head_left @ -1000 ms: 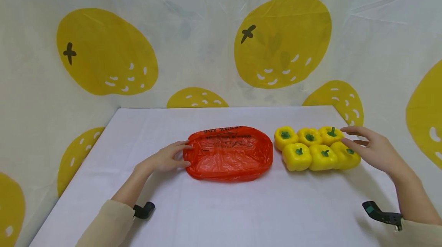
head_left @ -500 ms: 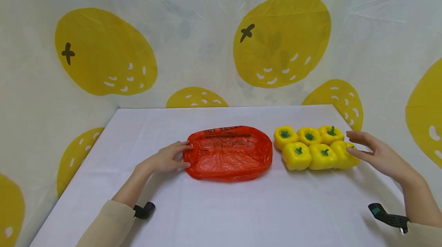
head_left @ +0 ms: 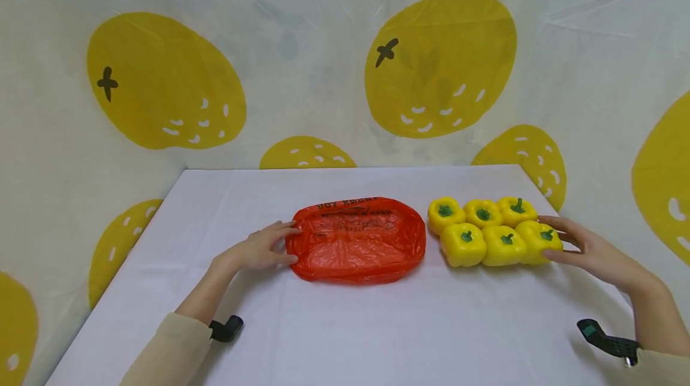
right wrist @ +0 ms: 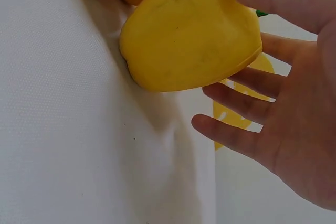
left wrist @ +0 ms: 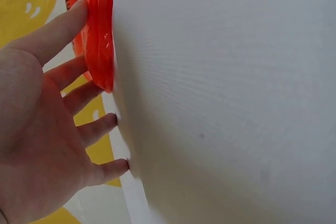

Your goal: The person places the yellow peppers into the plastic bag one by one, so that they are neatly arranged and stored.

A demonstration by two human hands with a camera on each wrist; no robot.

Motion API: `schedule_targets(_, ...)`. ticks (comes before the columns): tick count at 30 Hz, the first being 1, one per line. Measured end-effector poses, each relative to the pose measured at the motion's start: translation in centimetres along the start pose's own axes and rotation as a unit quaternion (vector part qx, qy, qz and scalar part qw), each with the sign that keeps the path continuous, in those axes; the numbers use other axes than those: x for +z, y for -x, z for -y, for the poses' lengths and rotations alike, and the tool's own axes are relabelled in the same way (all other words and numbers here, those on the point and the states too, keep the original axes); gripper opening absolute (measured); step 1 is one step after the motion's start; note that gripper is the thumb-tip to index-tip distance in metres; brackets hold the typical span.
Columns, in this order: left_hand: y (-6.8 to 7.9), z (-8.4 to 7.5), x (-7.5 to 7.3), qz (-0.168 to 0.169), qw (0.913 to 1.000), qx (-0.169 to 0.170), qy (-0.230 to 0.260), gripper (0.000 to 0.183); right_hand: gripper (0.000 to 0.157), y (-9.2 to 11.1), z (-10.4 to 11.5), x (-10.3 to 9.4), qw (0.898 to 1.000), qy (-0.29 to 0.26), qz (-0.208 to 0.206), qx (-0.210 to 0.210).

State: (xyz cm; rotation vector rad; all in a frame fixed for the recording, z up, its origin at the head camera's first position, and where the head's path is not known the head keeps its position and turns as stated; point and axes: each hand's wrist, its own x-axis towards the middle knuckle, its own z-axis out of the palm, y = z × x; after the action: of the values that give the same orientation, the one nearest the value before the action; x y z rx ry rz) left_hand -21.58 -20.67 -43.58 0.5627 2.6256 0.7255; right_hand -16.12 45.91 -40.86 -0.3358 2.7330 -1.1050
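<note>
A red plastic bag [head_left: 358, 242] with dark print sits spread out on the white table, its rim forming an oval. At its left end rests my left hand [head_left: 266, 245], thumb on the near side and fingertips at the far side, fingers fairly straight. To the right stand several yellow bell peppers [head_left: 505, 245] with green stems, in two rows. My right hand [head_left: 590, 251] reaches around the front row's rightmost pepper [right wrist: 191, 35]. Its thumb tip touches the pepper's near side; the other fingers extend, spread, along the far side. The pepper sits on the cloth.
A white cloth covers the table [head_left: 345, 332]. Behind and beside it hangs a pale curtain [head_left: 307, 62] printed with large yellow fruits. Black camera mounts [head_left: 226, 329] stick out from the wrists near the sleeves.
My right hand has moved right and toward me, down from above the back peppers to around the front right pepper. The left hand, the bag and the peppers have stayed in place.
</note>
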Motion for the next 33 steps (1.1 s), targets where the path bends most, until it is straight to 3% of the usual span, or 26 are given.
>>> schedule_targets(7, -0.1, 0.0, 0.2, 0.0, 1.0, 0.007, -0.004, 0.069, 0.073, 0.0, -0.8, 0.1, 0.999, 0.039, 0.001, 0.018)
schedule_targets(24, -0.1, -0.1, 0.1, 0.004, 0.9998, 0.006, -0.018, 0.068, 0.08, 0.4, -0.4, 0.3, 0.998, 0.02, -0.018, 0.058)
schedule_targets(33, -0.1, 0.0, 0.2, 0.003, 0.9998, 0.005, -0.018, 0.068, 0.079, 0.6, 0.5, -0.7, 0.997, 0.045, -0.057, 0.04)
